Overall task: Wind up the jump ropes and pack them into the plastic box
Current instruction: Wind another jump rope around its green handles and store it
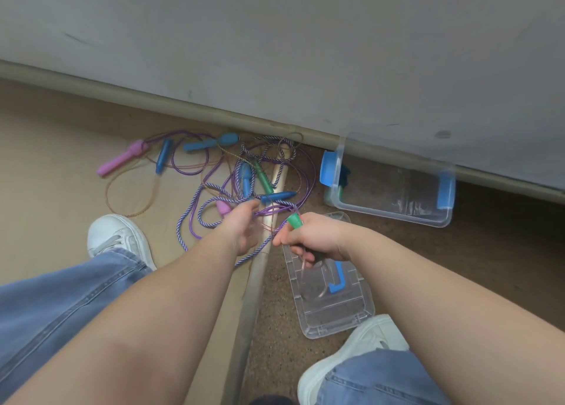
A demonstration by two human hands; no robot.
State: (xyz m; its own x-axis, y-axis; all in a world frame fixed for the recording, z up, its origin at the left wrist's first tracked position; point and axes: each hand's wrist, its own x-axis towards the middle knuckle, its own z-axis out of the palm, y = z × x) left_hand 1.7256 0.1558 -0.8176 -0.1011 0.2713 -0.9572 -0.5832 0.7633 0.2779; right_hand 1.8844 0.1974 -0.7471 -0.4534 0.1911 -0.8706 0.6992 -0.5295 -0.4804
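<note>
Grey wall (305, 37) fills the top of the frame, and below it the floor is tan on the left and speckled brown on the right, split by a metal strip (253, 297). Jump ropes (232, 175) lie tangled in the middle against the wall, with pink, blue and green handles among purple cord and a striped rope (195, 218).

The plastic box (388, 215) sits to the right of the tangle, near the wall, and its clear lid (333, 313) lies lower down, beside a white shoe (345, 358).

The right hand (312, 239) is curled round a green handle (295, 221), above the lid's top edge. The left hand (241, 227) reaches into the near edge of the tangle, just beside the right hand; its fingers are hidden, so I cannot tell whether they grip any cord.
</note>
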